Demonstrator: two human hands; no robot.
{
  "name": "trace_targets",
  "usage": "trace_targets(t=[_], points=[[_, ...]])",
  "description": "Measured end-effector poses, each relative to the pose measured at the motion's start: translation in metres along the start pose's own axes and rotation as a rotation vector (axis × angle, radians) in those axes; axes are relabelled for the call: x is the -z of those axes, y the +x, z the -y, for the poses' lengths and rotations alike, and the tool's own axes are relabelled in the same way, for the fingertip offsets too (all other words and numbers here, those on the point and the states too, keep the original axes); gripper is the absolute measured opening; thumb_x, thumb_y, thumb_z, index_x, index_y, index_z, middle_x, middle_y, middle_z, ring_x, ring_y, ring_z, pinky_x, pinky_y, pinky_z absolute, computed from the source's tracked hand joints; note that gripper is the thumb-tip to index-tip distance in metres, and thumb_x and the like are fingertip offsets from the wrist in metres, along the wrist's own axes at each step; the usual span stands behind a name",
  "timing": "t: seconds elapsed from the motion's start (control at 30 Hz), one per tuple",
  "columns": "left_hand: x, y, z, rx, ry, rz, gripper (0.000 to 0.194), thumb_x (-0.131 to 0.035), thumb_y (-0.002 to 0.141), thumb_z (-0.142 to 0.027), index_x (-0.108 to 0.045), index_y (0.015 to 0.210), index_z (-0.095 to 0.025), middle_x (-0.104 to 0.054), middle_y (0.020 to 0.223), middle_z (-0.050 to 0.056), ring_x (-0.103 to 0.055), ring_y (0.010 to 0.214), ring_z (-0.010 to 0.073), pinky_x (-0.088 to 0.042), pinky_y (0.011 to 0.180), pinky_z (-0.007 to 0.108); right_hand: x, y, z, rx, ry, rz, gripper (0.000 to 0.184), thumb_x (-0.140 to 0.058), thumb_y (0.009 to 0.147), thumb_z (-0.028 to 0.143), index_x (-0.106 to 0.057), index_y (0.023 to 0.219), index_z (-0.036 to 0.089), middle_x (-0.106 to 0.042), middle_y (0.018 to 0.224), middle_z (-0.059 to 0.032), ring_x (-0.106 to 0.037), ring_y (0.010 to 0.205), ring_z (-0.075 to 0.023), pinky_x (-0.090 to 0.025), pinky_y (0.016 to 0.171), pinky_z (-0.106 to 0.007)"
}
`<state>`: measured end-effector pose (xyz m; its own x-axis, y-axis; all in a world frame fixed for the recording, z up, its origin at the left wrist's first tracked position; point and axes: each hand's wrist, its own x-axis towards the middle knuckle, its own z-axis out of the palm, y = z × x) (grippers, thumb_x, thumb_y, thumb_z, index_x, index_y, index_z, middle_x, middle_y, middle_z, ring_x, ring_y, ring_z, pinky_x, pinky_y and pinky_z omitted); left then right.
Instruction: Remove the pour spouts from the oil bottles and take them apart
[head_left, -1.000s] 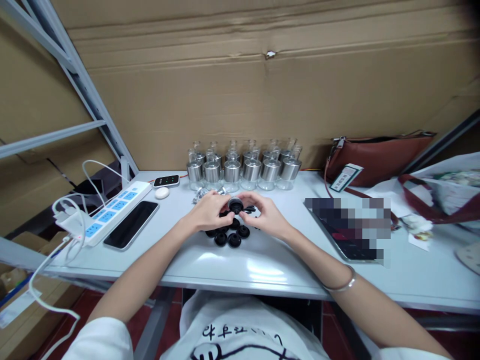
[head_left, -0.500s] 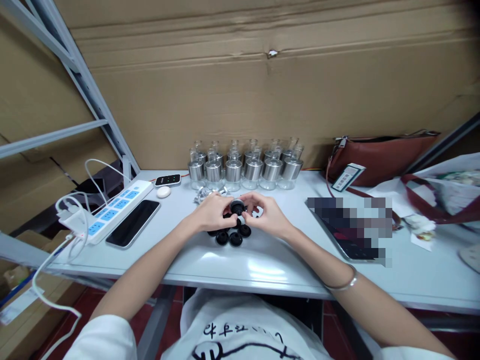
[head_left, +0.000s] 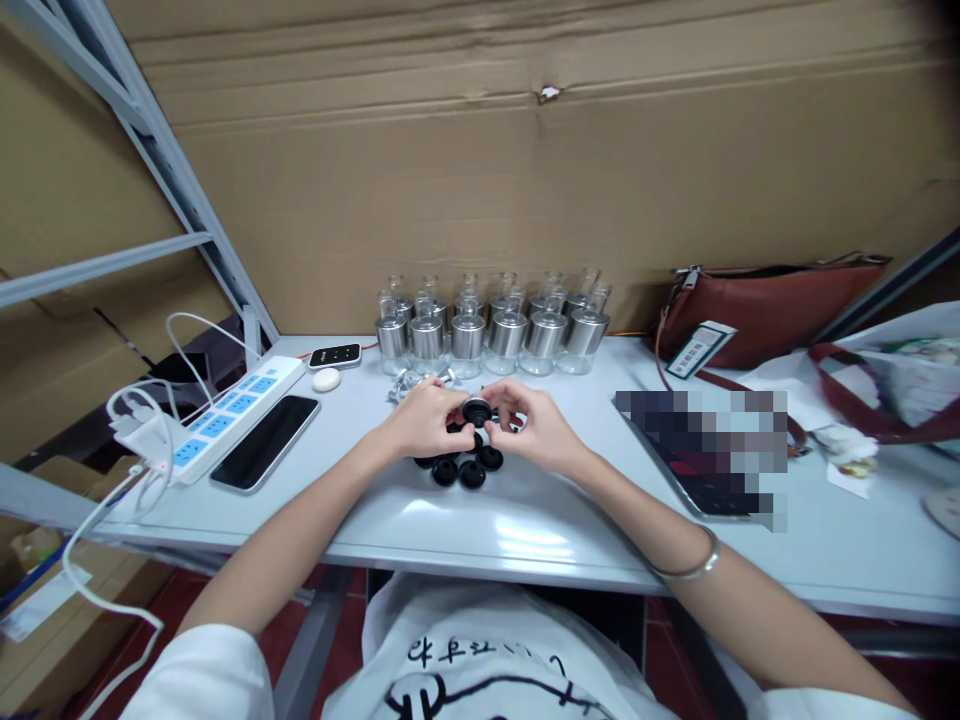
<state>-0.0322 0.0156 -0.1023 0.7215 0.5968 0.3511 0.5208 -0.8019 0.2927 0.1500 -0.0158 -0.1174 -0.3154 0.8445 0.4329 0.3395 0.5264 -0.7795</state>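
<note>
Between my two hands, just above the table, is a round black stopper with a ridged underside and a paler top rim. My left hand pinches it from the left with thumb and fingers. From the other side my right hand grips it, thumb below and fingers curled around the edge. Several more black stoppers lie loosely on the table beneath and in front of my hands, some partly hidden by them. Behind my left hand sits a small heap of shiny silver metal parts, too cluttered to make out.
Two rows of glass bottles with metal bands stand at the back against cardboard. To the left are a power strip, a phone, a small device and a white disc. A tablet and brown bag are right.
Both hands keep hold of the black stopper in almost the same place, with only slight finger movement. The camera view has shifted a little.
</note>
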Motion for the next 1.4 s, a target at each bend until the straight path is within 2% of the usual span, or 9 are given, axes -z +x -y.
trace_targets(t=[0.23,0.53,0.73,1.07,1.13,1.23,1.33,1.4], points=[[0.0,0.0,0.002,-0.004,0.007,0.001,0.014,-0.045,0.066,-0.028,-0.04,0.057,-0.018,-0.046,0.051,-0.005,-0.038,0.049,0.0101,-0.036,0.073,0.03,0.0,0.0,0.0,0.001,0.014,0.018,0.023,-0.057,0.066,0.02,-0.053,0.089,0.017,-0.054,0.069,0.0031,-0.039,0.05,-0.0064,-0.034,0.048,-0.02],[0.0,0.0,-0.002,0.018,0.035,-0.025,0.02,-0.045,0.068,-0.031,-0.04,0.055,-0.018,-0.047,0.049,-0.006,-0.033,0.046,0.0087,-0.035,0.074,0.032,0.001,0.0,0.003,-0.014,0.019,0.014,0.019,-0.057,0.066,0.02,-0.053,0.085,0.017,-0.049,0.062,0.0058,-0.03,0.047,-0.0054,-0.026,0.045,-0.02],[0.001,0.0,-0.002,-0.004,0.043,-0.039,0.02,-0.044,0.069,-0.031,-0.039,0.054,-0.018,-0.047,0.048,-0.006,-0.032,0.046,0.0085,-0.036,0.075,0.032,0.001,0.0,0.004,0.013,0.006,0.008,0.016,-0.055,0.068,0.019,-0.052,0.083,0.018,-0.048,0.061,0.0056,-0.031,0.048,-0.0061,-0.026,0.045,-0.02],[0.002,-0.001,0.0,-0.054,0.105,-0.067,0.021,-0.045,0.069,-0.032,-0.041,0.054,-0.018,-0.05,0.047,-0.005,-0.036,0.046,0.0091,-0.037,0.076,0.033,0.001,-0.001,0.0,0.031,-0.055,-0.002,0.013,-0.057,0.067,0.02,-0.051,0.078,0.019,-0.036,0.053,0.0082,-0.03,0.048,-0.0067,-0.024,0.046,-0.02],[0.003,-0.001,-0.001,-0.088,0.174,-0.099,0.018,-0.046,0.071,-0.032,-0.047,0.06,-0.018,-0.055,0.053,-0.003,-0.044,0.05,0.0113,-0.037,0.079,0.035,0.002,0.0,-0.001,0.015,-0.05,-0.023,0.015,-0.059,0.066,0.02,-0.051,0.079,0.019,-0.039,0.052,0.0086,-0.032,0.047,-0.0068,-0.027,0.047,-0.02],[0.005,-0.002,-0.001,-0.122,0.26,-0.197,0.019,-0.043,0.078,-0.029,-0.056,0.084,-0.016,-0.066,0.076,0.004,-0.058,0.067,0.0163,-0.038,0.085,0.037,0.007,0.004,-0.003,-0.018,0.044,-0.037,0.019,-0.062,0.069,0.025,-0.051,0.084,0.019,-0.05,0.054,0.0064,-0.044,0.048,-0.0087,-0.037,0.051,-0.022],[0.004,-0.002,-0.002,-0.144,0.224,-0.26,0.025,-0.041,0.085,-0.025,-0.053,0.103,-0.015,-0.066,0.092,0.008,-0.061,0.08,0.0178,-0.042,0.082,0.034,0.014,0.008,-0.006,-0.004,0.111,-0.039,0.022,-0.065,0.071,0.034,-0.053,0.082,0.019,-0.065,0.075,-0.0025,-0.058,0.062,-0.0134,-0.045,0.057,-0.027],[0.001,-0.002,-0.003,-0.175,0.176,-0.263,0.026,-0.043,0.087,-0.026,-0.05,0.109,-0.016,-0.065,0.099,0.008,-0.061,0.088,0.0188,-0.044,0.08,0.033,0.018,0.009,-0.008,0.025,0.08,-0.059,0.022,-0.068,0.07,0.037,-0.056,0.077,0.019,-0.067,0.092,-0.0064,-0.061,0.075,-0.0171,-0.048,0.062,-0.029]])
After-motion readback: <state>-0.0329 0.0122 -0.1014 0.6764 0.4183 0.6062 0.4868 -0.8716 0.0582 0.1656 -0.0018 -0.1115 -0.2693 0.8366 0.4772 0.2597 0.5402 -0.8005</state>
